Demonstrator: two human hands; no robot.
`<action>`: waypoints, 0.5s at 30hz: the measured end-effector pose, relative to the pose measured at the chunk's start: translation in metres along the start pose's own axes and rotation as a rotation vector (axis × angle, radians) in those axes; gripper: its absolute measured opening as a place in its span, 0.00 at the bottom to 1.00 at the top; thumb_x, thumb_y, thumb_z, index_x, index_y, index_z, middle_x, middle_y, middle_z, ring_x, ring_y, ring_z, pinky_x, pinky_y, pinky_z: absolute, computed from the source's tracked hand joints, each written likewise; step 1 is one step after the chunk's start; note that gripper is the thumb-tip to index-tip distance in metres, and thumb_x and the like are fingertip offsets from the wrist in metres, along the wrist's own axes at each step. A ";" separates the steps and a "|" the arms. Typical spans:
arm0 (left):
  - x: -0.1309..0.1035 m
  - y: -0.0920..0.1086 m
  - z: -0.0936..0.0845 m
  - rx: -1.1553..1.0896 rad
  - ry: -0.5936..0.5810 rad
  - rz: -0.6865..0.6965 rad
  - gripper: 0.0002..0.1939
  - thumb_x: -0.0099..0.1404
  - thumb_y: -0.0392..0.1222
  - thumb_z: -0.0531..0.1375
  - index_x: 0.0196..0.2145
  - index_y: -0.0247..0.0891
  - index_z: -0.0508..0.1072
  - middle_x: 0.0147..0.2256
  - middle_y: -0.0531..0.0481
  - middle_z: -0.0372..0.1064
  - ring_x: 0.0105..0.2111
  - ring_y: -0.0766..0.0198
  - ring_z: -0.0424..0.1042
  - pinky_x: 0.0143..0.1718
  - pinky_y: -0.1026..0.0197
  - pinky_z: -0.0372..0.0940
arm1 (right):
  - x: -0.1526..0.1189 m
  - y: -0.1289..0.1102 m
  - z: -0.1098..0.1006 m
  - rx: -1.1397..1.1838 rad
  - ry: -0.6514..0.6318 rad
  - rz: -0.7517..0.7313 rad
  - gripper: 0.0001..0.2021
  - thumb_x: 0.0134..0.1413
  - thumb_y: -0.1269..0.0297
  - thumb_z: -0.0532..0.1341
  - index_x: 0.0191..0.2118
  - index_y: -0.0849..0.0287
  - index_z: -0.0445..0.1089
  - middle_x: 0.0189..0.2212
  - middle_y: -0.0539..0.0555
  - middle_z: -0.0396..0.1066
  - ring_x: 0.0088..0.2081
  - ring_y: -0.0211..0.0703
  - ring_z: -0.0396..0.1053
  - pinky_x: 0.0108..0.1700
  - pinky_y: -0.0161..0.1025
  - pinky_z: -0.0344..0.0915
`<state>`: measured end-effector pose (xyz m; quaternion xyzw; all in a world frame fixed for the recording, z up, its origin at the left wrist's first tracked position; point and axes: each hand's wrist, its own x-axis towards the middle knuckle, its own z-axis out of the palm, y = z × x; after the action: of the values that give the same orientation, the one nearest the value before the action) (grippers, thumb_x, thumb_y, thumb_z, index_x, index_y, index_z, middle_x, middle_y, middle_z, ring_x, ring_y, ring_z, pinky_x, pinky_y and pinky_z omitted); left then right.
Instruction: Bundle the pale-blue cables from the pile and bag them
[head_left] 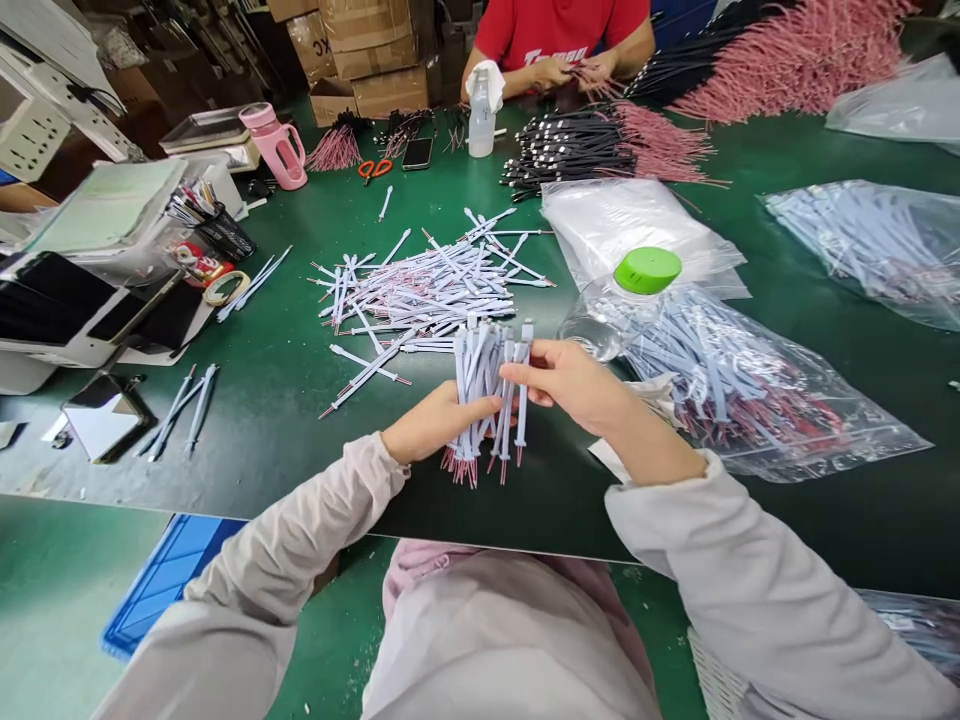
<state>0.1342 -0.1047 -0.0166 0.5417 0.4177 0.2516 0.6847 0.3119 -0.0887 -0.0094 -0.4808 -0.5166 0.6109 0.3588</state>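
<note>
My left hand [442, 418] is closed round a bundle of short white cables [474, 385], its thumb lying across the front. White connectors stand at the bundle's top, and thin red wire ends hang from the bottom. At the bundle's right side, my right hand [564, 378] pinches one white cable [523, 400] between thumb and fingers. Just beyond both hands lies a loose pile of similar white cables [427, 285], pointing in many directions on the green table [285, 330].
Right of my hands are a bag of cables [750, 390], a clear jar with a green lid [648, 270] and plastic bags [637, 225]. Across the table, a person in red [562, 40] handles wires near black-and-red cable bundles [577, 145]. A spray bottle [481, 120] and orange-handled scissors [375, 169] stand far off.
</note>
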 end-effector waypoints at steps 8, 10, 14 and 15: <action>0.029 -0.008 -0.023 -0.258 0.003 -0.067 0.21 0.53 0.44 0.65 0.44 0.32 0.70 0.29 0.47 0.71 0.31 0.61 0.72 0.31 0.63 0.66 | 0.025 0.017 -0.008 0.010 0.292 -0.209 0.11 0.52 0.56 0.59 0.28 0.59 0.64 0.27 0.51 0.68 0.31 0.39 0.66 0.35 0.38 0.63; 0.028 -0.009 -0.024 -0.295 0.039 -0.074 0.21 0.52 0.42 0.66 0.43 0.32 0.70 0.29 0.46 0.72 0.30 0.60 0.72 0.29 0.63 0.66 | 0.022 0.016 -0.005 0.202 0.206 -0.092 0.12 0.51 0.54 0.60 0.30 0.58 0.62 0.25 0.50 0.67 0.27 0.38 0.66 0.33 0.39 0.64; 0.026 -0.011 -0.023 -0.359 0.113 -0.071 0.18 0.48 0.39 0.68 0.37 0.32 0.71 0.28 0.48 0.72 0.30 0.59 0.73 0.26 0.64 0.67 | 0.018 0.016 0.001 0.470 0.061 0.114 0.11 0.49 0.58 0.63 0.34 0.59 0.65 0.16 0.45 0.57 0.17 0.29 0.51 0.21 0.30 0.54; 0.026 -0.011 -0.023 -0.368 0.116 -0.063 0.17 0.48 0.39 0.69 0.36 0.32 0.71 0.29 0.49 0.72 0.30 0.59 0.73 0.27 0.64 0.67 | 0.018 0.017 0.002 0.509 0.021 0.151 0.10 0.49 0.59 0.63 0.34 0.60 0.66 0.16 0.44 0.55 0.17 0.28 0.48 0.20 0.28 0.50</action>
<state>0.1275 -0.0749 -0.0365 0.3788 0.4201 0.3331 0.7544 0.3059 -0.0757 -0.0298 -0.4186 -0.3051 0.7410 0.4272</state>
